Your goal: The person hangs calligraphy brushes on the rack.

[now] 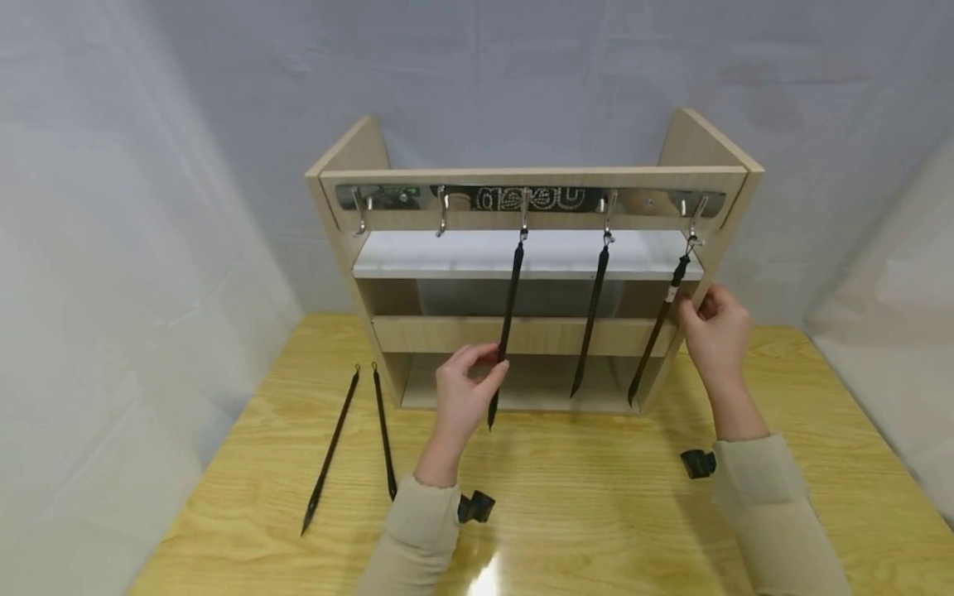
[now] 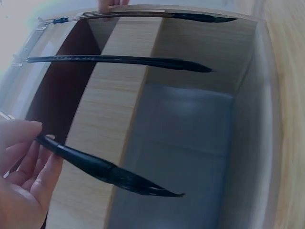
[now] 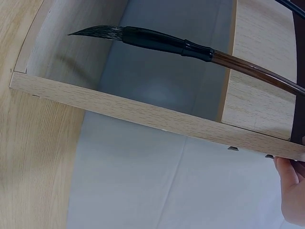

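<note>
A black calligraphy brush (image 1: 511, 294) hangs by its loop at the middle hook, bristles down. My left hand (image 1: 460, 393) pinches its lower part between thumb and fingers; the dark bristle tip (image 2: 143, 183) points away from the fingers in the left wrist view. To the right, a second brush (image 1: 593, 319) hangs from the adjacent hook. A brown-handled brush (image 1: 656, 338) with a white label hangs from the rightmost hook. Beside it, my right hand (image 1: 721, 331) grips the right side panel (image 3: 143, 117) of the wooden shelf, its fingertips partly hidden.
A metal hook rail (image 1: 410, 197) runs along the shelf's top front; its two left hooks hold nothing. Two more brushes, one farther left (image 1: 331, 447) and one nearer the shelf (image 1: 383, 430), lie on the wooden table (image 1: 596, 497). Pale sheeting (image 1: 149, 248) surrounds the table.
</note>
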Demonstrator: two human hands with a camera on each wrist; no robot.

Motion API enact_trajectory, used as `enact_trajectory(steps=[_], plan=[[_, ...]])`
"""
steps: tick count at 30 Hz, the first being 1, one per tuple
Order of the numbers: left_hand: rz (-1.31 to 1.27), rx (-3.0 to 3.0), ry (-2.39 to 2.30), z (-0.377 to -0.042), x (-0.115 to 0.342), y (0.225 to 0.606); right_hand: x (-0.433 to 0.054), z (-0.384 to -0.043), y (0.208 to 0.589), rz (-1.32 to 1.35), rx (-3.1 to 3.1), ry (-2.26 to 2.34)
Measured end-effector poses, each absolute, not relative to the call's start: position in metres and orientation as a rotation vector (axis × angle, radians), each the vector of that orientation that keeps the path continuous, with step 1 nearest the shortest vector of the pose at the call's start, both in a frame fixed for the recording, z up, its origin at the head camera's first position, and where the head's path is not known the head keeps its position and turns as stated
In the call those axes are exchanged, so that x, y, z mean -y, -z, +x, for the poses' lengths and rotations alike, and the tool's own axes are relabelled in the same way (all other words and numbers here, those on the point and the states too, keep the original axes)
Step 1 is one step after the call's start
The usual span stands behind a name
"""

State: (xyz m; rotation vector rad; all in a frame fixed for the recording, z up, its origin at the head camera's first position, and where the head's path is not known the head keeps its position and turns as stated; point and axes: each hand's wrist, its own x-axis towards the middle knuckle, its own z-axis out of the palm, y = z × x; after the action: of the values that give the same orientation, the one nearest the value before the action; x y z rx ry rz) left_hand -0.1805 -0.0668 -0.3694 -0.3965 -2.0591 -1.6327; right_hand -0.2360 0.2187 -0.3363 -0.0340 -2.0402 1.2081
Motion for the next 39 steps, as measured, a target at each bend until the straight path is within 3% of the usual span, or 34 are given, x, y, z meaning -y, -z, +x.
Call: enact_trajectory(steps=[19, 39], plan=[[-0.607, 1.827, 1.772, -0.208, 0.044, 0.380, -0.220, -0.235, 0.336, -0.058, 2.063, -1.219], [-0.615, 1.814, 1.761, -0.212, 0.046, 0.382, -0.217, -0.236, 0.335, -0.040, 2.024, -1.222]])
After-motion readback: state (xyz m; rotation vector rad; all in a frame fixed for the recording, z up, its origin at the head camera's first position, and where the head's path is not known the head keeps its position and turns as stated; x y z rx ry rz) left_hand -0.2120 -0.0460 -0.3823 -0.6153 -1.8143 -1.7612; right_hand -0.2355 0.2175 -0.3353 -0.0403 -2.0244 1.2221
